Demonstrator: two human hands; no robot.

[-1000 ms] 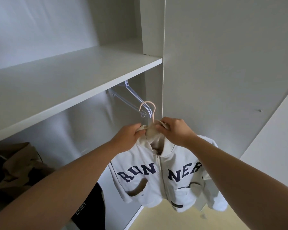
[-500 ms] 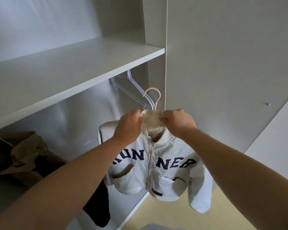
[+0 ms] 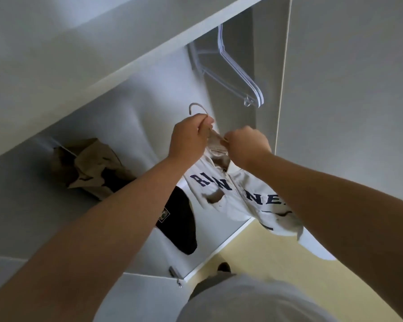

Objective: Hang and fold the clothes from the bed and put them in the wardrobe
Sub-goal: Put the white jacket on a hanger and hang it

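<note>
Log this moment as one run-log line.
step: hanging | left hand: grips hanger by its neck | right hand: pinches white jacket collar | hanger: not yet on a rail | nearby: clear hangers, tan garment, black garment

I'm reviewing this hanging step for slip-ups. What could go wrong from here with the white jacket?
The hanger hook hangs on nothing yet, and no rail shows under the shelf, so it might miss. The left hand and right hand hold only the neck and collar; the white jacket could slide askew. It may also bump the clear hangers.
</note>
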